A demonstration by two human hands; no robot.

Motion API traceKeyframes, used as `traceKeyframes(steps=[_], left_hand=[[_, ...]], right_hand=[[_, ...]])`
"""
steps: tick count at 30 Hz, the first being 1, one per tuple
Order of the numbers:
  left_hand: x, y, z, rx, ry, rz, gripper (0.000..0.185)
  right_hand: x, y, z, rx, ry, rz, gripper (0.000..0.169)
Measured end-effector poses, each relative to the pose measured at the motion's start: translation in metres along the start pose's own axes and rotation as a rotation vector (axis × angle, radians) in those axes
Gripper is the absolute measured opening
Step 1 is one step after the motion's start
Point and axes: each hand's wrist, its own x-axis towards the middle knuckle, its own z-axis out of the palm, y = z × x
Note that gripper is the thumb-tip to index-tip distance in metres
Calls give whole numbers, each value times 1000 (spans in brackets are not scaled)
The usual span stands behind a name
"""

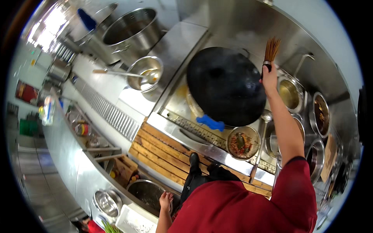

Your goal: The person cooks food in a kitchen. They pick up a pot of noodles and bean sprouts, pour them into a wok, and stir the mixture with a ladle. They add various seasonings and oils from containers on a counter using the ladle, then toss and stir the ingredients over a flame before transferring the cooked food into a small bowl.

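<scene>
My right hand [270, 77] grips the dark handle of a bamboo wok brush [272, 49], bristles up, beside the right rim of a big black wok [225, 87]. The wok sits on the steel range, and faint steam hangs over it. A blue cloth [211, 123] is wrapped at the wok's near edge. In front of the wok rests a round strainer [243, 142] with chillies and spices, with a long-handled ladle [262, 137] to its right. My left hand [166, 201] hangs low with loosely bent fingers, nothing visible in it, near a large steel pot [147, 192].
Steel pots of liquid [290, 93] and dark sauce [321, 115] line the right side, near a faucet [303, 65]. At upper left stand a stockpot [132, 29] and a bowl [145, 72] holding a ladle. Wooden slats [163, 154] cover the floor beside a counter [84, 171].
</scene>
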Motion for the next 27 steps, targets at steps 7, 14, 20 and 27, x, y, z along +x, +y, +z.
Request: traceKeyframes(steps=[7,14,20,27], left_hand=[[47,-45,-26,439,-134,-206,42],[37,18,4,128,-101,37,50],[23,-14,-28,-31,-102,-32,44],[11,-52,-71,-117,77,-197,40]], right_hand=[[-217,-72,87,517,-769,70,50],[-275,-3,246,271,-766,458,70],[-305,26,346,207,-603,530,99],[-318,48,373,257,-885,392,96]])
